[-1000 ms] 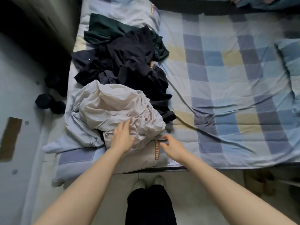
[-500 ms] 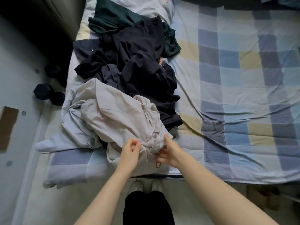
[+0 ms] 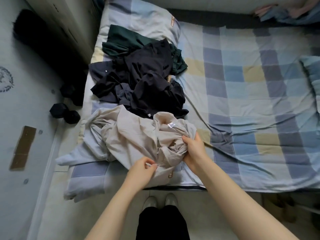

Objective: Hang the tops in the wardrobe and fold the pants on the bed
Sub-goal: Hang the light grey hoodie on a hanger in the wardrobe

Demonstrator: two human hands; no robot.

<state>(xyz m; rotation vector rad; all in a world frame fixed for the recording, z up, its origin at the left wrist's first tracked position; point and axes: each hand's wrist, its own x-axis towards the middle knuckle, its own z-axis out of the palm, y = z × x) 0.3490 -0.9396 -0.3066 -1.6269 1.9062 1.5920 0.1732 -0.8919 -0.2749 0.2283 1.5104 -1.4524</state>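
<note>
A crumpled beige garment (image 3: 131, 135) with a zip and a white label lies at the near left edge of the checked bed (image 3: 251, 108). My left hand (image 3: 142, 168) pinches its near hem by the zip. My right hand (image 3: 194, 149) grips a bunch of its cloth on the right. Behind it sits a heap of dark navy and black clothes (image 3: 147, 84). A dark green garment (image 3: 124, 40) lies farther back by the pillow. A pale blue garment (image 3: 86, 149) lies partly under the beige one on the left.
Black dumbbells (image 3: 65, 114) rest on the floor left of the bed. A dark cabinet side (image 3: 57, 35) stands at the far left. A pillow (image 3: 311, 78) lies at the bed's right edge. My feet (image 3: 160, 201) stand at the bed's near edge.
Both hands went from resting on the beige garment to gripping it. The garment has been pulled open, so its collar and white label now show. My right hand moved farther right.
</note>
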